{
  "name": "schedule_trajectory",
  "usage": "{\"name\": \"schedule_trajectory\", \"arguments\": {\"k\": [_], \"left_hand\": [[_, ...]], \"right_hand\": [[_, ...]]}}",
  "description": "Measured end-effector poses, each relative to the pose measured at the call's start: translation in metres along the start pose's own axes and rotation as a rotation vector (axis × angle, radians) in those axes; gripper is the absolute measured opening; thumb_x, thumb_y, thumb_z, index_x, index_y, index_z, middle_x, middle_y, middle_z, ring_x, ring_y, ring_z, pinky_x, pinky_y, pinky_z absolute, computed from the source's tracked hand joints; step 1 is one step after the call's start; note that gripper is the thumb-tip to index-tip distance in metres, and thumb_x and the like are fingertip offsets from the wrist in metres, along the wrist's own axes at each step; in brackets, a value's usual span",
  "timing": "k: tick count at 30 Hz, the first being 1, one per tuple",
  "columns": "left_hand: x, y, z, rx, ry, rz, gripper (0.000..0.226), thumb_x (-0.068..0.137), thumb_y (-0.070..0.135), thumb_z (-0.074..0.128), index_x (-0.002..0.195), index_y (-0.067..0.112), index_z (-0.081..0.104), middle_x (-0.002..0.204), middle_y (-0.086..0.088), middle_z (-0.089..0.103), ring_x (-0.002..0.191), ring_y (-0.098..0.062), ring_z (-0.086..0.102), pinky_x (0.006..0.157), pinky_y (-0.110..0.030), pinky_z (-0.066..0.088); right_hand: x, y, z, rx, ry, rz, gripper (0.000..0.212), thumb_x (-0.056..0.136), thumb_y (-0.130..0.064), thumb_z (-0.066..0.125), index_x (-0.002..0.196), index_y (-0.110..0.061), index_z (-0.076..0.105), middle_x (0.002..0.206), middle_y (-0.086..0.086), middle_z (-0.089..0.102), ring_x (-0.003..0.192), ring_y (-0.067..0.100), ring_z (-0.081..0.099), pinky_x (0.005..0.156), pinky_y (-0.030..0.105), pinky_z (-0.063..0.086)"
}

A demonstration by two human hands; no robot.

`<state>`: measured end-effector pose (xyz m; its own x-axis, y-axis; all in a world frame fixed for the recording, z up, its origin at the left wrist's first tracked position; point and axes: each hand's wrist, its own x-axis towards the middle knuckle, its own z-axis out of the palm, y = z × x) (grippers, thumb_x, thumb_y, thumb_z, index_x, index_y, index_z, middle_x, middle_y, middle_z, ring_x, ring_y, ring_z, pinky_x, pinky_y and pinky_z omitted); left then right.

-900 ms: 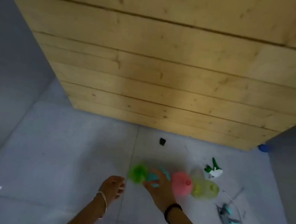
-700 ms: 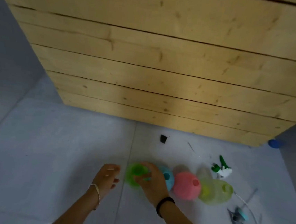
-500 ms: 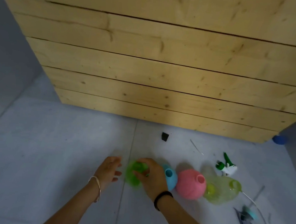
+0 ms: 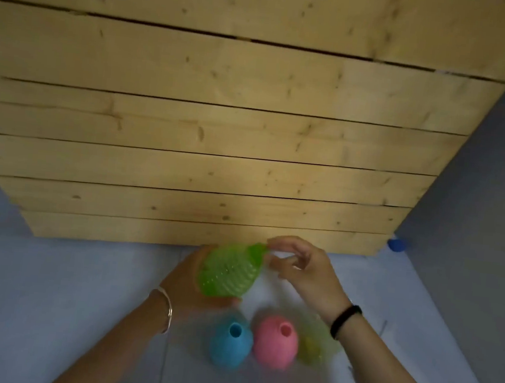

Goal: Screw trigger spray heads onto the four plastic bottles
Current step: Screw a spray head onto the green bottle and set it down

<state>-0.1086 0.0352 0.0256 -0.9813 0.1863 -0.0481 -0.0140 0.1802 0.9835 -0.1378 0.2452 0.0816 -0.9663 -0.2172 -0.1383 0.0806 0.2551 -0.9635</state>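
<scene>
A translucent green ribbed bottle point(image 4: 230, 272) is held up off the floor, tilted with its neck to the upper right. My left hand point(image 4: 185, 280) cups its body from the left and below. My right hand point(image 4: 302, 268) pinches the bottle's neck with thumb and forefinger, the other fingers spread. On the floor below stand a blue bottle point(image 4: 230, 345), a pink bottle point(image 4: 275, 341) and a yellow-green bottle point(image 4: 313, 344), the last partly hidden behind my right forearm. The blue and pink necks are bare. No spray head is in view.
A tall wooden plank structure point(image 4: 220, 126) fills the upper view just beyond the bottles. The grey tiled floor point(image 4: 50, 295) stretches to the left. A small blue object point(image 4: 396, 244) lies at the structure's right corner beside a grey wall point(image 4: 474, 212).
The green bottle has been lifted from the floor row and tilted; my left hand now holds its body and my right hand has moved to its neck. The view shifted, hiding the spray heads.
</scene>
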Motion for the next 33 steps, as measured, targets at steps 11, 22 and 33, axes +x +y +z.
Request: {"name": "schedule_trajectory", "arguments": {"k": [11,22,33], "left_hand": [[0.103,-0.054,0.066,0.083,-0.066,-0.052,0.098,0.025,0.048,0.089,0.111,0.03,0.047,0.105,0.003,0.065,0.093,-0.007,0.065,0.069,-0.016,0.052],[0.138,-0.089,0.095,-0.066,-0.149,-0.077,0.063,0.047,0.017,0.086,0.106,0.005,0.066,0.095,-0.009,0.072,0.088,-0.027,0.066,0.086,-0.048,0.05],[0.126,-0.09,0.09,0.014,-0.056,-0.073,0.054,0.061,-0.007,0.082,0.1,0.024,0.061,0.095,0.016,0.075,0.084,0.002,0.07,0.066,-0.009,0.053]], "right_hand": [[0.01,0.185,-0.12,0.129,0.485,0.774,0.063,0.082,-0.032,0.068,0.121,0.015,0.054,0.119,0.033,0.06,0.106,0.045,0.06,0.094,0.05,0.05],[0.069,0.239,-0.099,0.224,0.509,0.86,0.081,0.056,-0.035,0.088,0.12,0.004,0.056,0.108,0.014,0.065,0.099,0.029,0.063,0.096,0.039,0.05],[0.074,0.243,-0.095,0.109,0.445,0.801,0.061,0.07,-0.027,0.08,0.119,0.002,0.057,0.099,0.013,0.063,0.073,0.02,0.06,0.052,0.018,0.049]]}}
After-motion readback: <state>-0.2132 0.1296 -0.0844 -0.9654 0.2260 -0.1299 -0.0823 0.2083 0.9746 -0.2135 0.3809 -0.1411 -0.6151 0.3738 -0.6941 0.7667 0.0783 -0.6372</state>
